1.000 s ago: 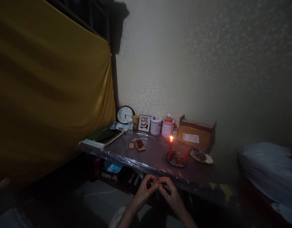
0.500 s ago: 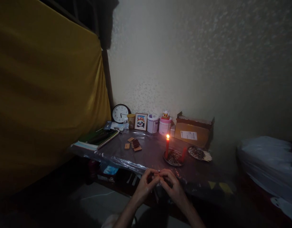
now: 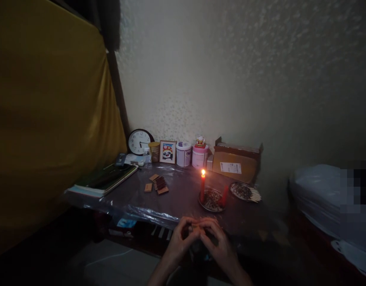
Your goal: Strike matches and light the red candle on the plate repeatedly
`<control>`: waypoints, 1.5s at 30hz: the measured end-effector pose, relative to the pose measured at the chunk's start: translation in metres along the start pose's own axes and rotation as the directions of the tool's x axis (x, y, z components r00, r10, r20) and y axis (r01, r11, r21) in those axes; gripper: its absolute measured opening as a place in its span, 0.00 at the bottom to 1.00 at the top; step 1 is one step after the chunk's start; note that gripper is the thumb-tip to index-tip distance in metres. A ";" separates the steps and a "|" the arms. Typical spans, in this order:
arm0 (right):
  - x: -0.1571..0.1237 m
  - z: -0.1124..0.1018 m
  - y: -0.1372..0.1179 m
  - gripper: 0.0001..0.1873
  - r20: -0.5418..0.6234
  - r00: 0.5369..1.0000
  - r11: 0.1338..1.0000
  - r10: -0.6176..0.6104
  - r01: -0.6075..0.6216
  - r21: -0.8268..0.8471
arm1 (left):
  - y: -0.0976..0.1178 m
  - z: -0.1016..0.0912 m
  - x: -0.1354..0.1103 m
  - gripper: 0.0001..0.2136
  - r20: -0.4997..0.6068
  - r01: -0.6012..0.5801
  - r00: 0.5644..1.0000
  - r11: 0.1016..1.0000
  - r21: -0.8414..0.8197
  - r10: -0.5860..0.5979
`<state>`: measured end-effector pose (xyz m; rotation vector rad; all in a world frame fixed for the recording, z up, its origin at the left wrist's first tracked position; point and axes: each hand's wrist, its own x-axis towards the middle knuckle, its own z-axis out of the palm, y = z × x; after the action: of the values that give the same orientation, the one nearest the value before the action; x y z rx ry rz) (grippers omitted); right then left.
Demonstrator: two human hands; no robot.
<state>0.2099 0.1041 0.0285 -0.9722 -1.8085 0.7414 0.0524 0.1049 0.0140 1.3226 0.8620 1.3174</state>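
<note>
Both hands meet at the near edge of the table (image 3: 177,200). Left hand (image 3: 178,243) and right hand (image 3: 220,246) have fingers curled in, tips pinching 1 small tan object (image 3: 197,229) between them. Too dark to tell what it is. The 2-handed pinch looks like fine work on a small part, held close under the eyes. Lit red candle (image 3: 202,186) stands upright in a metal dish (image 3: 211,200) just beyond the hands, probably so the dish catches wax. Plate of sticks (image 3: 245,192) sits right of the dish.
</note>
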 end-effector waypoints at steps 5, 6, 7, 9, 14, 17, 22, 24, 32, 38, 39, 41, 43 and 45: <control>-0.001 0.004 -0.003 0.08 0.001 1.000 0.999 -0.001 0.001 0.040 | -0.004 -0.003 -0.005 0.14 -0.018 0.034 0.999 0.999 -0.029 -0.034; -0.001 0.005 -0.003 0.08 -0.002 1.000 0.999 -0.001 0.001 0.042 | -0.004 -0.004 -0.006 0.14 -0.023 0.028 0.999 0.999 -0.018 -0.029; -0.001 0.005 -0.003 0.08 -0.005 1.000 0.999 0.004 -0.004 0.038 | -0.003 -0.004 -0.006 0.14 -0.026 0.017 1.000 1.000 -0.004 -0.017; 0.000 0.006 -0.003 0.09 -0.003 0.999 0.999 0.035 -0.035 0.027 | 0.000 -0.004 -0.007 0.13 -0.021 -0.013 1.000 1.000 0.019 0.013; -0.001 0.005 -0.003 0.13 0.053 0.989 0.984 0.137 -0.142 0.109 | 0.006 -0.001 -0.007 0.11 -0.039 -0.041 0.998 0.997 0.061 0.043; -0.001 0.006 -0.001 0.13 0.070 0.982 0.969 0.174 -0.184 0.168 | 0.006 -0.001 -0.007 0.11 -0.032 -0.052 0.998 0.996 0.070 0.054; 0.000 0.007 -0.001 0.14 0.106 0.977 0.947 0.184 -0.205 0.246 | 0.002 -0.003 -0.006 0.12 -0.025 -0.054 0.998 0.997 0.059 0.056; 0.001 0.007 -0.001 0.13 0.111 0.973 0.937 0.204 -0.226 0.267 | 0.002 -0.003 -0.005 0.13 -0.028 -0.049 0.998 0.997 0.067 0.051; 0.001 0.004 -0.005 0.14 0.080 0.973 0.938 0.216 -0.230 0.260 | 0.002 0.000 -0.005 0.13 -0.008 -0.074 0.997 0.995 0.069 0.074; 0.003 0.004 -0.012 0.13 0.107 0.961 0.922 0.255 -0.275 0.272 | 0.003 -0.002 -0.007 0.13 0.009 -0.106 0.994 0.988 0.116 0.105; 0.003 0.004 -0.012 0.13 0.112 0.961 0.922 0.253 -0.274 0.274 | 0.003 -0.003 -0.007 0.13 0.010 -0.108 0.994 0.987 0.122 0.107; 0.003 0.005 -0.010 0.14 0.118 0.963 0.924 0.243 -0.267 0.273 | 0.004 -0.004 -0.007 0.13 0.007 -0.107 0.994 0.987 0.119 0.107; 0.003 0.005 -0.010 0.13 0.116 0.963 0.928 0.241 -0.264 0.264 | 0.005 -0.004 -0.008 0.13 0.010 -0.101 0.995 0.990 0.099 0.101; 0.003 0.004 -0.011 0.13 0.122 0.960 0.926 0.253 -0.277 0.256 | 0.006 -0.003 -0.009 0.13 0.017 -0.093 0.996 0.993 0.073 0.092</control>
<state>0.2017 0.1003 0.0370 -1.0229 -1.6100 1.1837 0.0473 0.0958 0.0177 1.4424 0.8555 1.3579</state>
